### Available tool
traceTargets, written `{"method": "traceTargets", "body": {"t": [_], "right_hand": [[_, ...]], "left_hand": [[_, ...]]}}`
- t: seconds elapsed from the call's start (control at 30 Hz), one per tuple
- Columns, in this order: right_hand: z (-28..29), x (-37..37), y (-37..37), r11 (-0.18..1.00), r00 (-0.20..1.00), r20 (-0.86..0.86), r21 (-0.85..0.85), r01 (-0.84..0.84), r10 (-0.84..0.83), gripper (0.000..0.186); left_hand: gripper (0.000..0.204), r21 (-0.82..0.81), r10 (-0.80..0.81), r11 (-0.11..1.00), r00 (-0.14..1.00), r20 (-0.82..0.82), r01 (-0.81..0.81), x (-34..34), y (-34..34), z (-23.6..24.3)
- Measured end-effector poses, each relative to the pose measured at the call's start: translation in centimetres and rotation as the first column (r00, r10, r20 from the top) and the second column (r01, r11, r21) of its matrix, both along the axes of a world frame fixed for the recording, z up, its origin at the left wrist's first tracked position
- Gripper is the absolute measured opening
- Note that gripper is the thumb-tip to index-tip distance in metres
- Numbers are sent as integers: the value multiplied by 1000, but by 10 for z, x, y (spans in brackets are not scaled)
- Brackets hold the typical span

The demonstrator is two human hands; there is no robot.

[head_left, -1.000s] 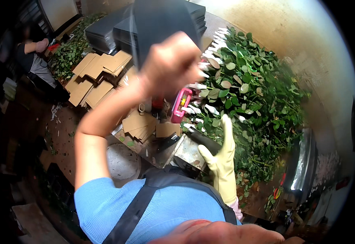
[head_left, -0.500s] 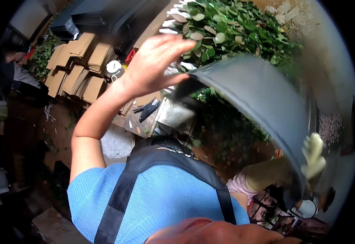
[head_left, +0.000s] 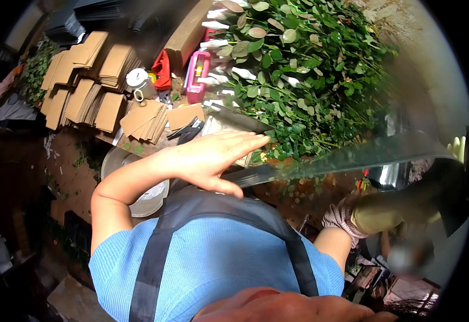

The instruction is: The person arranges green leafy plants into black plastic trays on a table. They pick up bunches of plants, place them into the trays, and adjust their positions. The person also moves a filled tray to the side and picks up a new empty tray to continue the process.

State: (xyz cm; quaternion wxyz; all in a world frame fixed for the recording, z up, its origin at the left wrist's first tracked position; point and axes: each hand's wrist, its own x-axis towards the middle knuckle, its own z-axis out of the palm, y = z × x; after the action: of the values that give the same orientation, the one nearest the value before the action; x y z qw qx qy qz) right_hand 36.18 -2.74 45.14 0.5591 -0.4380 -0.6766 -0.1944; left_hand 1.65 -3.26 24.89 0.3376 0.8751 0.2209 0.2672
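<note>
Dark sheet stretched between my hands, above the bench

My left hand (head_left: 213,161) lies flat, fingers spread, on the dark sheet (head_left: 352,155); my gloved right hand (head_left: 401,212) grips its far end. I judge the blurred sheet could slip and sweep the wrapped rose stems (head_left: 299,70) or cardboard stacks (head_left: 92,80).

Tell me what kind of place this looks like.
Probably a flower packing or florist's work area. A big heap of leafy cut stems with pale buds covers the bench, stacks of brown cardboard sheets lie beside it, and the gloved right hand and bare left hand handle a dark sheet.
</note>
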Motion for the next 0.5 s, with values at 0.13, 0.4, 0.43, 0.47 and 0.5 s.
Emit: {"method": "traceTargets", "body": {"t": [0.13, 0.4, 0.43, 0.47, 0.5], "right_hand": [[2, -27, -1, 997, 994, 88, -27, 72, -69, 22], [-26, -80, 22, 972, 962, 251, -177, 154, -107, 17], [-29, -84, 24, 968, 955, 276, -189, 167, -111, 17], [-31, -87, 26, 961, 945, 305, -204, 184, -116, 16], [-32, -92, 28, 957, 936, 332, -216, 194, -115, 16]], "left_hand": [[35, -165, 125, 967, 929, -348, -192, -6, 17, -46], [60, -721, 411, 676, 733, 542, 154, -11, 44, -54], [56, -434, 296, 897, 849, 437, -90, -15, 45, -51], [53, -31, 244, 969, 931, 270, -245, -18, 46, -49], [46, -79, 262, 963, 961, 85, -256, -24, 42, -45]]}}
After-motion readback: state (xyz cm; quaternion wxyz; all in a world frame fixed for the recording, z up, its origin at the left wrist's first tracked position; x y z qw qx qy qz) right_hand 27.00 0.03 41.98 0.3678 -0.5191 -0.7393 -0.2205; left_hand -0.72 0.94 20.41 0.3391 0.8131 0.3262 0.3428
